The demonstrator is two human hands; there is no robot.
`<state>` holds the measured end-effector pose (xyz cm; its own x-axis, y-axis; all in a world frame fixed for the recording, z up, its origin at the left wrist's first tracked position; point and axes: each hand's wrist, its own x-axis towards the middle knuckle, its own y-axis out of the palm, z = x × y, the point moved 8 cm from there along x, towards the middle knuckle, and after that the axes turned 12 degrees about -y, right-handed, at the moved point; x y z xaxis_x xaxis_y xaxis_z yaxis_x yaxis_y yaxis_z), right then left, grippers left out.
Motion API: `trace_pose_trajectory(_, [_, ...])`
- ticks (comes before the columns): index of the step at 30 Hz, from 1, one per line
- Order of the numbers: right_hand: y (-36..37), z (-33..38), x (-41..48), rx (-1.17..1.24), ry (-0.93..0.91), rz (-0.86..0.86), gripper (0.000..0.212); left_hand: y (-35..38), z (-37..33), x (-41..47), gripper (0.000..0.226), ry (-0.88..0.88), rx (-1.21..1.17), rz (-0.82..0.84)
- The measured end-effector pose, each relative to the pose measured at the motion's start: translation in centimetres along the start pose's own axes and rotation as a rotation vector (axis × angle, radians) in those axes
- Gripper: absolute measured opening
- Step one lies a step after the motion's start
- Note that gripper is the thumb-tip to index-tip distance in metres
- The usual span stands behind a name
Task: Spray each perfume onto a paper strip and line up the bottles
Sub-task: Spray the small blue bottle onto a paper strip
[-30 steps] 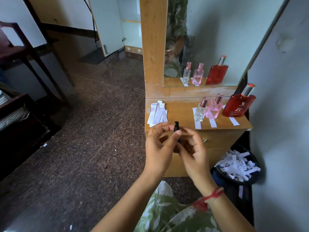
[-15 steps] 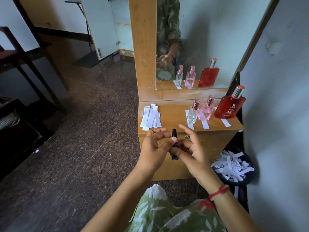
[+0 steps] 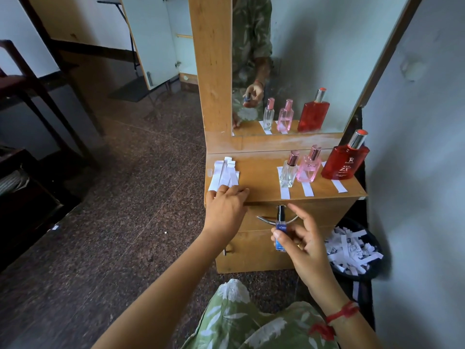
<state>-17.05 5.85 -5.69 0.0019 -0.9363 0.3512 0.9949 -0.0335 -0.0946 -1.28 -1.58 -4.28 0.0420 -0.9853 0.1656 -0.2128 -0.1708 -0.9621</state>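
Fingers [image 3: 286, 235] of the right hand [image 3: 302, 245] grip a small blue bottle [image 3: 281, 231] (label blurred) before the drawer. Left hand [image 3: 226, 207] lies spread on the strip pile [image 3: 224, 173]. Beyond stand clear [image 3: 288, 171], pink "DGZ" [image 3: 308, 167] and red "RED ZX" [image 3: 346, 159] bottles on strips.

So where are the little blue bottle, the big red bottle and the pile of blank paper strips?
blue bottle [image 3: 280, 231]: head view, on its labelled body above the thumb.
red bottle [image 3: 344, 165]: head view, on the middle of its red body.
pile of paper strips [image 3: 225, 175]: head view, on the middle of the white pile.
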Motion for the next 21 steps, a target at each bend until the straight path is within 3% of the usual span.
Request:
trace_pose_trajectory(3, [-0.3,-0.2,0.0,-0.017,0.011,0.002,0.053,-0.9,0.4,0.4,0.027,-0.032,-0.156,-0.024])
trace_pose_trajectory(8, [-0.3,0.1,0.0,-0.024,0.006,0.002,0.054,-1.5,0.6,0.5,0.027,-0.002,-0.202,-0.046])
trace_pose_trajectory(11, [-0.2,0.1,0.0,-0.04,0.013,0.008,0.054,-1.9,0.9,0.6,0.009,-0.017,-0.217,-0.069])
trace_pose_trajectory(17, [-0.1,0.3,0.2,-0.026,0.034,0.006,0.053,-1.5,1.7,1.3,0.02,-0.109,-0.272,-0.039])
trace_pose_trajectory(21, [0.0,0.6,0.4,0.025,0.048,-0.005,0.053,-3.3,2.5,1.2,0.011,-0.174,-0.372,-0.199])
